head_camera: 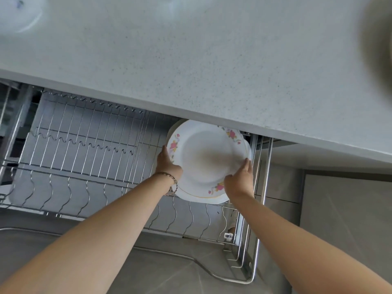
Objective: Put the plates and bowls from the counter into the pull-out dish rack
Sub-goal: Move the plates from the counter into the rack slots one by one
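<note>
A white plate with pink flower prints (206,160) hangs over the right end of the pull-out wire dish rack (84,145), just below the counter's front edge. More white rims show under it, so it looks like a small stack. My left hand (168,163) grips its left rim. Over on the right rim my right hand (239,180) holds on too. Another white plate with blue marks (19,13) lies blurred on the counter at the far left.
The speckled white counter (191,56) overhangs the rack's back. A blurred brownish round dish (379,39) sits at the counter's right edge. The rack's wire slots to the left stand without dishes. A grey cabinet front (343,219) is at the right.
</note>
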Available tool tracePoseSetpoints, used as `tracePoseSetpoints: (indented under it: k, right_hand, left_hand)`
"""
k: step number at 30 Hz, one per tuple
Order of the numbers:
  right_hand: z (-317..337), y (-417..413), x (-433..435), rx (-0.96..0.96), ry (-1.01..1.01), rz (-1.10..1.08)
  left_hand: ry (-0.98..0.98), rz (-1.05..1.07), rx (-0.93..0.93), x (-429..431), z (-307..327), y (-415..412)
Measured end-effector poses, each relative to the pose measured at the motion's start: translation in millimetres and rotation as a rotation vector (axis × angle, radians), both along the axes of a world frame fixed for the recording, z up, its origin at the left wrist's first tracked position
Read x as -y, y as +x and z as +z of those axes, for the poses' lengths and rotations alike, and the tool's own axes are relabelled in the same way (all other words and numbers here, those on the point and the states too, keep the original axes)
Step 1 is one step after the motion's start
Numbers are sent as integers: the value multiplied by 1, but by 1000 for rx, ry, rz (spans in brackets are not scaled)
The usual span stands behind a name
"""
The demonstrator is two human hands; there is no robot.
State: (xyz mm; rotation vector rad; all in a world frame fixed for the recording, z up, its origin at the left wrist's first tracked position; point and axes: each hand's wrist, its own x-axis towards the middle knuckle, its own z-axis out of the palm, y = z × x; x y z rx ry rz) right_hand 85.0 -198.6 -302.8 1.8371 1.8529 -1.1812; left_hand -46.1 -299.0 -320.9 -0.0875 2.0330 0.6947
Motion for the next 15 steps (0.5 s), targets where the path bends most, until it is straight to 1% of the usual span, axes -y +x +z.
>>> tracePoseSetpoints:
  k: [2,4,7,8,10,11,13,15]
  right_hand:
    - [14,7,-1,18,-18,22]
    - [33,15,1,21,-51,86]
    - [70,29,-3,-25,-105,225]
    - [85,33,-8,-43,-115,255]
    - [118,42,-23,-87,-114,310]
    - [135,46,-33,-113,-98,336]
    - [169,57,-59,-167,-39,363]
    - [203,70,-91,-242,39,376]
  left_hand:
    - [-5,-45,13,1,10,1]
    - [-46,-129,-44,-1,26,5]
    - [-218,-407,-125,-9,70,17]
    - [-221,-502,-125,-14,88,22]
    - [-116,-641,-126,-28,127,36]
    - [-56,-678,-139,-37,147,43]
    - [38,-684,-197,-62,183,57]
    - [131,-616,-255,-96,213,68]
